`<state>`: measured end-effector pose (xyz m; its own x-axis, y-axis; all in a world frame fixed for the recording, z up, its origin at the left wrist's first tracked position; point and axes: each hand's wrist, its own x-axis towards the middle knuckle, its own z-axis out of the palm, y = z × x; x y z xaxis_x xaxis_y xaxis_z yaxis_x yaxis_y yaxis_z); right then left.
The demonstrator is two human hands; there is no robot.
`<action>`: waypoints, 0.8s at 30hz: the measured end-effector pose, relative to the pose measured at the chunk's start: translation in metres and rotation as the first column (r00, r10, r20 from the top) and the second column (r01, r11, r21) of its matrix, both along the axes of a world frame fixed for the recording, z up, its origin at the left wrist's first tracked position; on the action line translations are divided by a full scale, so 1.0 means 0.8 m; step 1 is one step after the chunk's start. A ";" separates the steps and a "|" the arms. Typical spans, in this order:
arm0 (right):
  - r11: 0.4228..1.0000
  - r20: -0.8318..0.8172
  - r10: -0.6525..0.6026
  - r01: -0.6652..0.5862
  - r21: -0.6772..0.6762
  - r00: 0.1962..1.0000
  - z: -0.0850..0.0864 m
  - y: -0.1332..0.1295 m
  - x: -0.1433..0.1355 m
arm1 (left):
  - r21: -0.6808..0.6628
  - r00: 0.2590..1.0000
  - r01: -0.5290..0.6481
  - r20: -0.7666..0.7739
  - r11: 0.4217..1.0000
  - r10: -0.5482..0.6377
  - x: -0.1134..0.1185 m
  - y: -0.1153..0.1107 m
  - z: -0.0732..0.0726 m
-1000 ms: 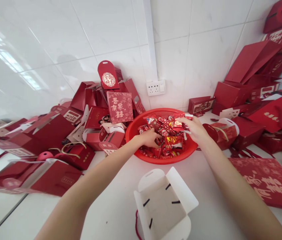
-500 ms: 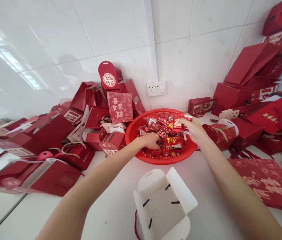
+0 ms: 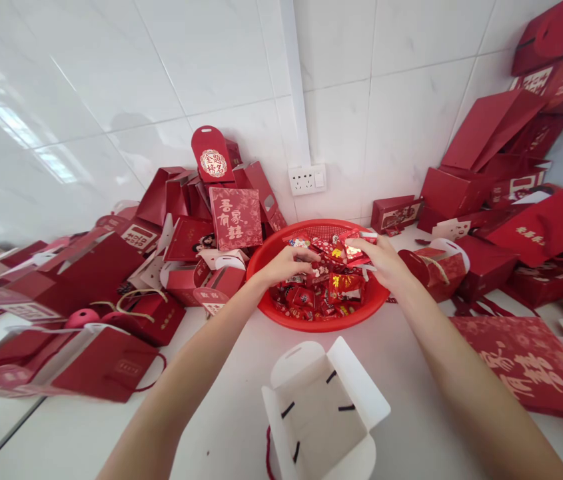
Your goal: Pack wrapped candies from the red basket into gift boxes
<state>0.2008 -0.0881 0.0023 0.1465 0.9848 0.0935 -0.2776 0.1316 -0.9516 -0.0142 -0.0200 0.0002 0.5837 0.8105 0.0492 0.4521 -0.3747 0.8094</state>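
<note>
Red packets (image 3: 345, 285) are lying in the basket (image 3: 321, 326) below the loosely spread left grip (image 3: 284, 264), while the right grip (image 3: 384, 260) is pinching a shiny packet (image 3: 354, 251), light pressure being best against crushing.

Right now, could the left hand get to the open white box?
Probably yes. The left hand is over the red basket, the white box lies open on the near side, and only bare tabletop shows between basket and box.

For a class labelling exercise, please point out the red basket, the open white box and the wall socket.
Red basket (image 3: 318, 325): head view, on its near rim.
Open white box (image 3: 356, 383): head view, on its right flap.
Wall socket (image 3: 307, 181): head view, on its faceplate.
</note>
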 end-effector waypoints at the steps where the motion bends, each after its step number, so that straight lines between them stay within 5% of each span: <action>1: 1.000 0.011 0.014 -0.014 0.009 1.000 0.000 0.000 0.000 | -0.049 0.994 -0.019 0.105 0.999 0.024 0.000 0.001 -0.001; 6: 0.992 0.120 0.122 -0.124 0.007 0.985 -0.003 -0.001 0.001 | -0.125 0.930 0.033 0.368 0.992 0.016 0.002 -0.001 0.001; 11: 0.981 0.204 0.195 -0.190 -0.043 0.959 -0.005 0.000 0.001 | -0.056 0.920 0.107 0.385 0.993 -0.078 0.003 -0.005 0.003; 15: 0.993 0.140 0.119 -0.121 0.004 0.983 -0.008 0.003 0.001 | -0.059 0.920 0.107 0.384 0.993 -0.076 0.006 -0.004 0.002; 19: 0.997 0.048 0.023 -0.026 0.066 0.999 -0.009 0.004 0.002 | -0.029 0.995 0.077 0.069 0.997 -0.075 0.006 -0.002 -0.004; 24: 0.999 0.035 0.019 -0.021 0.047 0.999 -0.006 0.001 0.002 | 0.079 0.956 0.160 -0.259 0.984 -0.135 0.002 0.004 -0.015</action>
